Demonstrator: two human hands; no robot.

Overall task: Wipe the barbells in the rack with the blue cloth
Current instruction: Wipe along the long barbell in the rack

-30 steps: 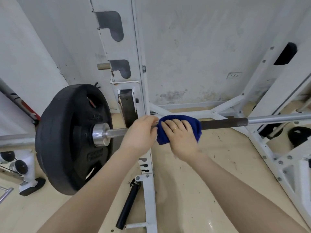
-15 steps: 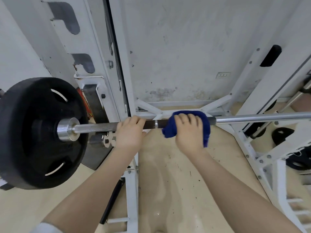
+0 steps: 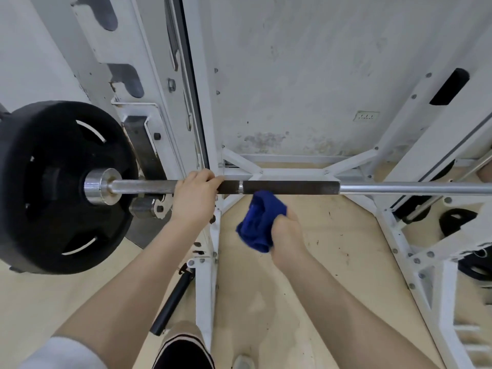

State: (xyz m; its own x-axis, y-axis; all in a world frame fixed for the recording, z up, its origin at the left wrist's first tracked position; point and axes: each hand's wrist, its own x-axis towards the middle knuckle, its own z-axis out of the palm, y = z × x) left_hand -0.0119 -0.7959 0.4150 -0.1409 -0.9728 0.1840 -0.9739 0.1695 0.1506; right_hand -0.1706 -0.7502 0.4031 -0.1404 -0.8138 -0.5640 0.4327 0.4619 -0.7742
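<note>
Cloth off bar, L hand on shaft

Barbell [image 3: 290, 187] lies horizontal across white rack [image 3: 205, 275], black weight plate [image 3: 53, 182] on its L end. L hand [image 3: 195, 198] is wrapped over the shaft, just R of the steel collar [image 3: 99, 186], fingers curled on top. R hand [image 3: 286, 235] sits below the bar, not touching it, fist closed on bunched blue cloth [image 3: 259, 222]. Cloth top edge is just under dark knurled section; contact w/ bar cannot be told.

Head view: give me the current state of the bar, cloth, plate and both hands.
barbell: horizontal in the rack, gripped at one spot
blue cloth: bunched, off the bar, just below it
weight plate: loaded on the bar's end
left hand: closed around the bar
right hand: clutching the cloth
</note>
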